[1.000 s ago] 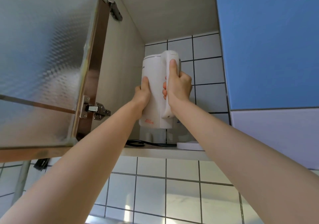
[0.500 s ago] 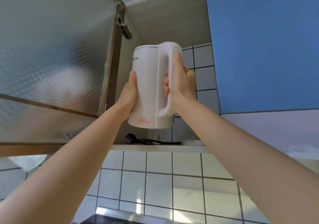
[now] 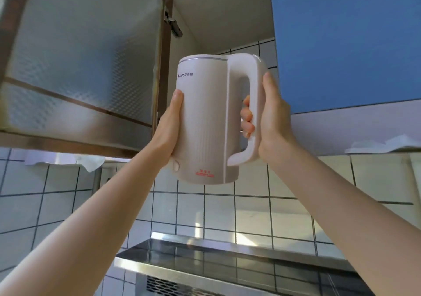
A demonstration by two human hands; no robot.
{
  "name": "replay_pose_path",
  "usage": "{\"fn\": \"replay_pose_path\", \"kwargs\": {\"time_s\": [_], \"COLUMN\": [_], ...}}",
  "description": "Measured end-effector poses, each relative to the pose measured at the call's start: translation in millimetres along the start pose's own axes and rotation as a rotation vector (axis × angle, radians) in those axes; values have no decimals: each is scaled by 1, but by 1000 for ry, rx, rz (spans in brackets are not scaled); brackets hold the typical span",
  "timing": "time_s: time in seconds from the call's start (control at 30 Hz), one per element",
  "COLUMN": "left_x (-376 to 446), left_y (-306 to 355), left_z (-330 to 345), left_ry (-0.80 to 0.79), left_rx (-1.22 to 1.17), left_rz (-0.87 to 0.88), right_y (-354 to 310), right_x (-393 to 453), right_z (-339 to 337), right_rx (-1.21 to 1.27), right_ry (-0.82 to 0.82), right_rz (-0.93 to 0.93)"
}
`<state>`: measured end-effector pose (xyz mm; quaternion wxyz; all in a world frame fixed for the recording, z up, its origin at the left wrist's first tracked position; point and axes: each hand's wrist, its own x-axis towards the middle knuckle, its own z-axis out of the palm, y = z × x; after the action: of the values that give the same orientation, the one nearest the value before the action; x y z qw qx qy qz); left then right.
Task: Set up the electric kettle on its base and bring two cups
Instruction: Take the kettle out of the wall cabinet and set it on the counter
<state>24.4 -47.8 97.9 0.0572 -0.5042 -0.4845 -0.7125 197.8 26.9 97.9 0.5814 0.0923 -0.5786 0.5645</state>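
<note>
A white electric kettle hangs upright in the air in front of the open wall cabinet, its lid closed and its handle turned to the right. My right hand is wrapped around the handle, fingers through the loop and thumb up along its back. My left hand presses flat against the kettle's left side near the bottom. The kettle's base and the cups are out of sight; the kettle and my arms hide the cabinet shelf.
The frosted-glass cabinet door stands open on the left, its hinge close to the kettle's top. A blue cabinet front is on the right. Below are white wall tiles and a steel range hood.
Both hands have drawn the kettle out of the cabinet, down and towards me. The view has tipped lower, so the range hood shows and the shelf with the cord is hidden.
</note>
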Motion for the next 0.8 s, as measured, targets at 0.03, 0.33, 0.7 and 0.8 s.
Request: {"fn": "replay_pose_path", "kwargs": {"time_s": [0.03,0.33,0.7,0.8], "left_x": [-12,-98,-207,-246], "left_y": [-2,-6,-35,-37], "left_z": [-1,-2,-29,-49], "left_ry": [7,33,275,406], "left_rx": [-3,35,127,194], "left_rz": [-23,-74,-180,-144], "right_y": [2,16,57,75], "right_x": [-11,-78,-147,-168], "right_z": [-5,-43,-52,-41], "right_rx": [5,64,133,153], "right_ry": [-6,-90,-217,-301], "right_rz": [27,170,388,428]}}
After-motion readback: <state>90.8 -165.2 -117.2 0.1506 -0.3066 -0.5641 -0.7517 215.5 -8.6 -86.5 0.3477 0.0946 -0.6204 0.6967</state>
